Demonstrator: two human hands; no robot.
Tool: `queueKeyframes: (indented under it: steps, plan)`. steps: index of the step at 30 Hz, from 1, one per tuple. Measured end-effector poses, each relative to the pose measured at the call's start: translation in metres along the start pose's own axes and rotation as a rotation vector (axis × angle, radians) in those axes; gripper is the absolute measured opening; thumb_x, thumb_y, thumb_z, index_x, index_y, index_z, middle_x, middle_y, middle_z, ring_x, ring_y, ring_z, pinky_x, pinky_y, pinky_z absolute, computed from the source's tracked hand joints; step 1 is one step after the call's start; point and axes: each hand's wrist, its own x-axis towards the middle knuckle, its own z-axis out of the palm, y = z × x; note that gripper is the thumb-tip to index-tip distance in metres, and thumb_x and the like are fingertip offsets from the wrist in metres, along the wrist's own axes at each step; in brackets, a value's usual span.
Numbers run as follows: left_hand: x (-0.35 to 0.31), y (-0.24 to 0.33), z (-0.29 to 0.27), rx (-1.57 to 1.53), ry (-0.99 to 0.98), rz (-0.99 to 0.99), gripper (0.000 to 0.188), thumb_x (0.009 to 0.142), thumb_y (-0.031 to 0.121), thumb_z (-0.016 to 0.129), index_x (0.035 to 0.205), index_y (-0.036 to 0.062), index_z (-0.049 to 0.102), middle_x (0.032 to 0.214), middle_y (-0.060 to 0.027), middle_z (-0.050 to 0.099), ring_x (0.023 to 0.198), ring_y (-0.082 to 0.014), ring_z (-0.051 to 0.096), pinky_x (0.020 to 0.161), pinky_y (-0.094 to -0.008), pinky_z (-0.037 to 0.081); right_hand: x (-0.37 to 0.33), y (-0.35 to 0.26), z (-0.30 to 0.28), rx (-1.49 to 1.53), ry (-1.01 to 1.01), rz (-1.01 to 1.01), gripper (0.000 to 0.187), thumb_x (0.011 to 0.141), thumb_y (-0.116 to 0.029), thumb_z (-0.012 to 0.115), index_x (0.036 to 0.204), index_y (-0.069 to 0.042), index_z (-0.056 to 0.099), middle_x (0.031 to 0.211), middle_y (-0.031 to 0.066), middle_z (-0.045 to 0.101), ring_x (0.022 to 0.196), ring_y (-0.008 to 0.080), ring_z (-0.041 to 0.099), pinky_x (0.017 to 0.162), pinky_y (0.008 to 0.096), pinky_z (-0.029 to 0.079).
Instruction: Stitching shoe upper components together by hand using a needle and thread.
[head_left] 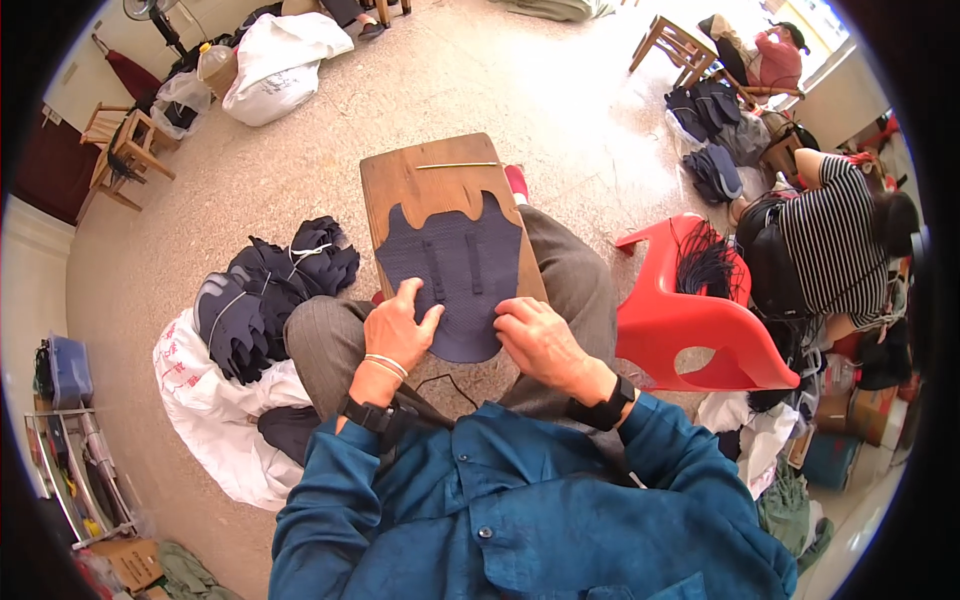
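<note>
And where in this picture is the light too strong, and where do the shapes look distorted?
Head view, upper right: glare washes out part of the pale speckled floor; head view, lower left: the silver metal rack looks tilted and stretched near the dark rim.

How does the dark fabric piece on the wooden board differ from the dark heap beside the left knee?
The fabric piece lies spread flat; the heap is bulky and layered. The left hand and right hand touch the fabric piece; neither touches the heap. Pale ties cross the heap; none shows on the fabric piece. Both look dark navy.
</note>
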Motion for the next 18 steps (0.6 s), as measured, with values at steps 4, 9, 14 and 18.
queueKeyframes:
  steps: [4, 9, 14, 18]
  plan:
    - [0.003, -0.006, -0.002, -0.87, -0.089, -0.322, 0.018, 0.099, 0.024, 0.065, 0.101, 0.0066, 0.062, 0.074, 0.0041, 0.055, 0.056, -0.0091, 0.049, 0.052, -0.0264, 0.043, -0.006, -0.008, -0.01, 0.19, 0.102, 0.1, 0.013, 0.086, -0.005, 0.065, 0.099, -0.002, 0.063, 0.105, 0.0135, 0.062, 0.098, 0.0333, 0.063, 0.085, 0.0405, 0.052]
    - [-0.008, 0.008, -0.016, -1.539, -0.456, -0.674, 0.019, 0.105, 0.023, 0.052, 0.103, 0.0062, 0.061, 0.084, -0.0001, 0.055, 0.07, -0.011, 0.054, 0.057, -0.0275, 0.045, -0.036, 0.004, -0.023, 0.303, 0.01, 0.271, 0.011, 0.087, -0.001, 0.061, 0.098, -0.001, 0.063, 0.093, 0.0161, 0.066, 0.089, 0.036, 0.066, 0.077, 0.0413, 0.054]
    - [-0.019, 0.019, -0.014, -1.453, -0.544, -0.627, 0.024, 0.106, 0.028, 0.05, 0.102, 0.0061, 0.059, 0.073, 0.0023, 0.047, 0.063, -0.0105, 0.049, 0.058, -0.0286, 0.047, -0.066, -0.007, -0.035, 0.358, -0.561, 0.249, 0.016, 0.086, -0.015, 0.061, 0.084, 0.0, 0.066, 0.085, 0.0192, 0.067, 0.086, 0.0397, 0.066, 0.075, 0.0469, 0.053]
    - [-0.025, 0.025, -0.025, -1.401, -0.523, -0.676, 0.029, 0.106, 0.03, 0.05, 0.095, 0.0057, 0.059, 0.063, 0.0051, 0.038, 0.055, -0.0095, 0.045, 0.055, -0.0288, 0.048, -0.057, -0.013, -0.009, 0.317, -0.539, 0.16, 0.018, 0.086, -0.017, 0.061, 0.082, 0.0, 0.065, 0.084, 0.02, 0.066, 0.086, 0.0403, 0.066, 0.076, 0.05, 0.052]
